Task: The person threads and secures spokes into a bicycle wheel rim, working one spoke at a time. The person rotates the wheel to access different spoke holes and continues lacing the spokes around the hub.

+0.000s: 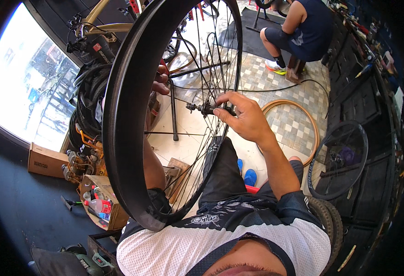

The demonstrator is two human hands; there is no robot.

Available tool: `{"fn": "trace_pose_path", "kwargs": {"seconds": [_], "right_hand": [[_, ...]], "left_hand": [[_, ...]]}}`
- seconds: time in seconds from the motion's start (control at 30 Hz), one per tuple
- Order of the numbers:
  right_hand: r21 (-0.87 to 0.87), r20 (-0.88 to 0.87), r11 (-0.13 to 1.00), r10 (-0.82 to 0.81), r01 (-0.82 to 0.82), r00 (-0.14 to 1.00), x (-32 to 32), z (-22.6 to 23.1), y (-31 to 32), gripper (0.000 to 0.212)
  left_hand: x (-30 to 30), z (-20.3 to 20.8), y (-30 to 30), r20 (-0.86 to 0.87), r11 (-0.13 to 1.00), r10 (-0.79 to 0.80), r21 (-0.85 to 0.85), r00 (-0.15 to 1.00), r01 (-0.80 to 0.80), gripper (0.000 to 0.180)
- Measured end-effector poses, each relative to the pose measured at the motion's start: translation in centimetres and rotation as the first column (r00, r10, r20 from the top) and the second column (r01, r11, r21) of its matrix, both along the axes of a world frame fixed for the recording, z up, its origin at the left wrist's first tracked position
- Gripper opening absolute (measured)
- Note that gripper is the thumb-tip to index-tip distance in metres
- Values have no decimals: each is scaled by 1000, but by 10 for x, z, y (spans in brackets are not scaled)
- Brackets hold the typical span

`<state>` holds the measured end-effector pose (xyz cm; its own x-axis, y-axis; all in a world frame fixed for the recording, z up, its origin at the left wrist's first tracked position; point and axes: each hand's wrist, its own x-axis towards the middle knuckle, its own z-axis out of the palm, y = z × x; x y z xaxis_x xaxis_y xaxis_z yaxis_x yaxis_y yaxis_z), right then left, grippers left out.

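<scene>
A black bicycle wheel (127, 110) with a wide rim and thin spokes stands upright before my chest, its lower edge against my shirt. My right hand (245, 117) is closed on one end of its black hub (206, 109), thumb and fingers pinching the axle part. The axle's other end sticks out to the left, uncovered. My left hand (161, 80) is behind the left side of the rim, which hides the palm. Its visible fingers are bent and apart beside the spokes, with nothing seen in them.
Tan tyre (319, 133) and another wheel (337, 160) are at right. At left, a cardboard box (102, 202) holds bottles beside orange-yellow equipment (85, 161). A gold bike frame (103, 27) stands far left. Another person (305, 32) sits at far right. Blue slippers (250, 177) lie below.
</scene>
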<state>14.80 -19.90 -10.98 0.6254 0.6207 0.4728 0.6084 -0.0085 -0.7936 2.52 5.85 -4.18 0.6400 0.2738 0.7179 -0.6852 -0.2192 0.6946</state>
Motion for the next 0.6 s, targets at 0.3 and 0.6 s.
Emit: {"fn": "trace_pose_path", "kwargs": {"seconds": [0.3, 0.6], "right_hand": [[-63, 79, 998, 11, -7, 997, 0, 0, 6, 23], [-44, 97, 999, 2, 2, 995, 0, -2, 4, 23]], "left_hand": [[-4, 23, -4, 122, 985, -164, 69, 979, 156, 51], [1, 38, -31, 85, 947, -306, 123, 948, 295, 34]]}}
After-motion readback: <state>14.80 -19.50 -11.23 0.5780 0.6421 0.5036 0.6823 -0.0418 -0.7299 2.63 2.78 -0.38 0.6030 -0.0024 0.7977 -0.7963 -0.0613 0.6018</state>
